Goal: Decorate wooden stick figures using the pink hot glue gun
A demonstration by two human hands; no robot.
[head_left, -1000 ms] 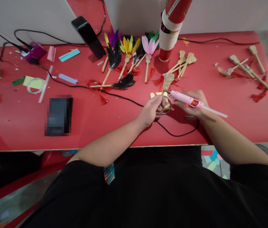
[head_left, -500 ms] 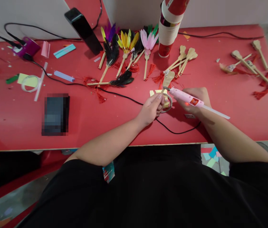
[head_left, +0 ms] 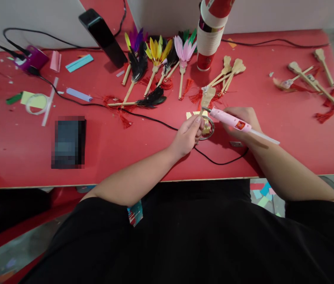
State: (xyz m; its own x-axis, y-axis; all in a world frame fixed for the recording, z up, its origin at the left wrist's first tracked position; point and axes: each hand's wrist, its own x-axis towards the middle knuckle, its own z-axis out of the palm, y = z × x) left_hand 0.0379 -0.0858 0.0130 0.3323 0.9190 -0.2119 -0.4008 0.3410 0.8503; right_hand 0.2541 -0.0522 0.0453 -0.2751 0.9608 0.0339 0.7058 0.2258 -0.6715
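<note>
"Scanning left to right, what do you register on the red table?"

"At far left, a purple power block with black cables plugged in. Nearer me are a clear coil lying partly on yellow paper, then a pixelated dark block. Behind these, a black device stands tilted. Feathered sticks follow, with black, yellow and pink plumes."

"Report the state of my left hand."

"Its fingers are pinching the handle of a wooden paddle, wide end pointing away from me. The paddle is in front of the cup stack. A round ring sits just beside the hand, partly covered by yellow pieces."

"And my right hand?"

"Its fingers are wrapped around a pink glue gun. The metal tip is at the paddle's neck; I cannot tell whether it touches. A clear glue stick projects from the rear."

"Remaining items?"

"Behind the gun, bare paddles lie crossed. Well apart, toward the right end, more wooden paddles lie among red tassels."
</note>
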